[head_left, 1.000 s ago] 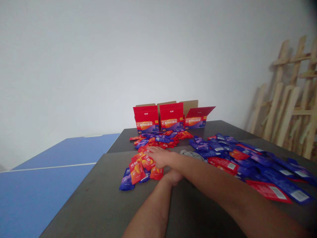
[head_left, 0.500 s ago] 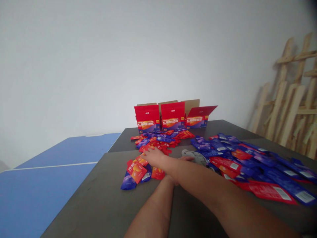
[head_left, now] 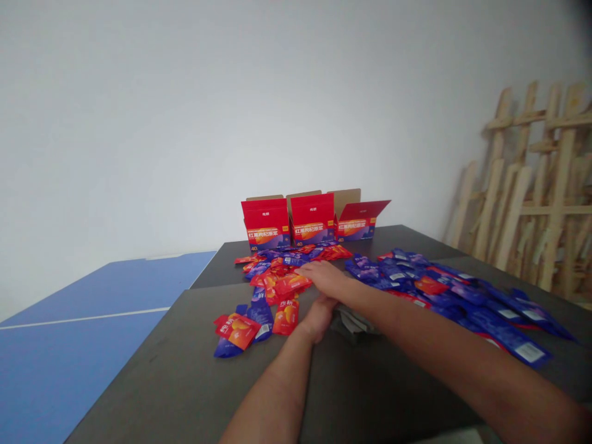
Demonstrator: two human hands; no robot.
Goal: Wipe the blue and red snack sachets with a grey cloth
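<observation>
My right hand (head_left: 324, 277) reaches across above my left one, its fingers closed on the right end of a red sachet (head_left: 293, 283) at the near edge of a mixed pile. Just below it, my left hand (head_left: 318, 318) is curled in on itself, its fingertips partly hidden under my right wrist; what it holds, if anything, cannot be seen. A crumpled grey thing (head_left: 354, 322), perhaps cloth, lies beside it, partly covered by my right forearm. Closer to me on the left, a red sachet (head_left: 238, 330) overlaps blue sachets (head_left: 263, 316), next to another red sachet (head_left: 285, 316).
Three open red cartons (head_left: 267, 225) stand in a row at the back of the dark table (head_left: 157, 370). A large heap of blue and red pouches (head_left: 444, 296) covers the right side. A blue table (head_left: 106, 290) adjoins on the left; wooden frames (head_left: 522, 185) lean at the right wall.
My right hand has drawn back to the right from the near-left sachets, and a red sachet now lies at its fingertips. My left hand has moved left from the grey thing. The view shifted slightly.
</observation>
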